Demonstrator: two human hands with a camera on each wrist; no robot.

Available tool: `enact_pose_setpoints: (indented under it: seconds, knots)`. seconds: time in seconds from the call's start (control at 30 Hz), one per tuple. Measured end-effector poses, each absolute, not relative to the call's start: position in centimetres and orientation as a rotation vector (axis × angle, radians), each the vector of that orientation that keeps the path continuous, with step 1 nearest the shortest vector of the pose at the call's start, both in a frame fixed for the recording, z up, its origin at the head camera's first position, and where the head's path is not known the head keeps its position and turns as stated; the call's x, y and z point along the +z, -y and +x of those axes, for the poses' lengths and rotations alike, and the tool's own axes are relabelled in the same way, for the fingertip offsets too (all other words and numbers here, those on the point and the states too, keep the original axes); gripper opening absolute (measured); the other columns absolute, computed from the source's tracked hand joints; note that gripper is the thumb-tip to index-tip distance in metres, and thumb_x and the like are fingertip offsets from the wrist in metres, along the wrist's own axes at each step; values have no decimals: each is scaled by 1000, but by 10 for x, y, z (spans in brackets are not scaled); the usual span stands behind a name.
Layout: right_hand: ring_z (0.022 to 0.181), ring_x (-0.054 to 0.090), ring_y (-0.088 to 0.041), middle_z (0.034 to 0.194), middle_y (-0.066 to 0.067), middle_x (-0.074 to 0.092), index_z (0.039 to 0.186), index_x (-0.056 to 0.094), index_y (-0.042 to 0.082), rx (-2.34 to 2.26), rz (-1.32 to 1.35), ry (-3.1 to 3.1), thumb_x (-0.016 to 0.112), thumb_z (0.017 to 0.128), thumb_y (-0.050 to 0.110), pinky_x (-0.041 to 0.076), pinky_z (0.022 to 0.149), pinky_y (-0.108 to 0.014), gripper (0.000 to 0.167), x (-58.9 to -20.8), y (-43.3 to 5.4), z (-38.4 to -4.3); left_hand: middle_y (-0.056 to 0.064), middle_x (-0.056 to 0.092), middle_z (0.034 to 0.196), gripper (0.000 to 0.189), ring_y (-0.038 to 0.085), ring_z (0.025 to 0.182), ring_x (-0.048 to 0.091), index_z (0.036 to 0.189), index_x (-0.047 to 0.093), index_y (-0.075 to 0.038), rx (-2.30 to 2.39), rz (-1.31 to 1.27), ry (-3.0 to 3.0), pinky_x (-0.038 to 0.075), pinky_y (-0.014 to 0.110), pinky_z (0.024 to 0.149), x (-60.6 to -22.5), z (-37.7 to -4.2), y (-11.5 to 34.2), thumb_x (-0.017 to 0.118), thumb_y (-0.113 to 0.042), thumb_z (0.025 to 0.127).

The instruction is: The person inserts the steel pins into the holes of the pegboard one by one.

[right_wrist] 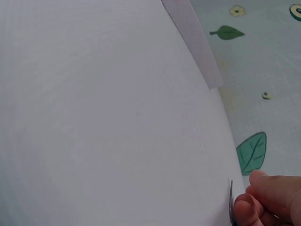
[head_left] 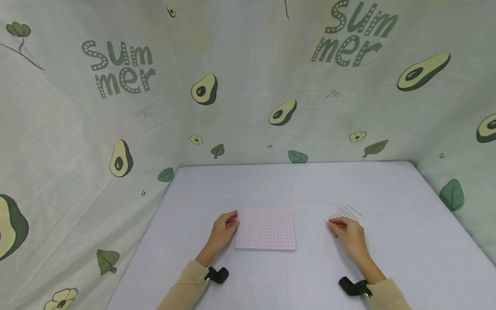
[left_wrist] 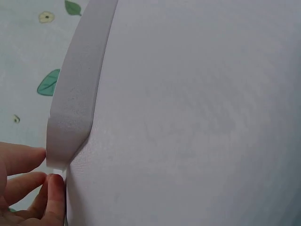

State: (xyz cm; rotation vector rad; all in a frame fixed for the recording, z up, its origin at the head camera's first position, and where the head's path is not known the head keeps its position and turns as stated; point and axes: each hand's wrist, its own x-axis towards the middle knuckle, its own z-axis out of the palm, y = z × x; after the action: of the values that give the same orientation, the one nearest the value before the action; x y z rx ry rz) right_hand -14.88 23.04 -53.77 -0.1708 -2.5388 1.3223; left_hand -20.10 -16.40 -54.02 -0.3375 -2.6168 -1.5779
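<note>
Left hand pinched the board, right hand apparently one stick, so a slack grip risked dropping it onto sticks just beyond.

Beyond the far edge of the desk, patterned cloth reads "sum/mer" twice: left print near the far left corner, right print towards the far right.

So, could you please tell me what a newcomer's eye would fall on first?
Probably the avocado-printed cloth behind the white table. Next comes the pale dotted board near the table's middle, then the thin dark sticks lying to its right, just beyond the right grip.
</note>
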Motion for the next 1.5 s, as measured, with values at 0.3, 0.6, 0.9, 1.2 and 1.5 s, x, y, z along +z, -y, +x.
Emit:
enact_pose_setpoints:
  seconds: [0.3,0.6,0.9,1.2,1.5]
  knots:
    - [58,61,-8,76,-10,71,95,73,-8,1285,-154,2533,75,87,3,49,51,-18,14,-535,-226,-146,23,57,126,40,34,114,57,137,52,10,-1389,-426,2674,52,43,98,-541,-197,155,57,-2,99]
    - [60,60,-9,78,-12,71,94,73,-8,1266,-168,2551,77,85,3,49,50,-18,15,-536,-224,-144,25,51,134,43,34,121,53,141,48,9,-1346,-342,2716,49,46,101,-544,-191,144,53,0,100]
    - [66,61,-17,77,-10,69,90,73,-7,1178,-126,2551,77,84,0,49,53,-20,10,-537,-222,-145,25,52,133,42,37,122,53,140,50,8,-1358,-358,2683,48,47,102,-545,-191,145,54,1,99]
    - [66,59,-19,73,-8,67,85,72,-6,1113,-114,2535,79,82,-1,47,56,-24,9,-539,-222,-144,25,52,133,42,37,123,52,140,50,9,-1398,-369,2668,47,45,104,-545,-192,147,54,2,99]
    - [65,55,-18,71,-7,64,82,72,-6,1088,-145,2555,78,82,-1,45,54,-24,9,-540,-221,-143,25,52,134,42,38,126,51,139,50,9,-1392,-364,2678,46,45,105,-544,-192,147,55,2,99]
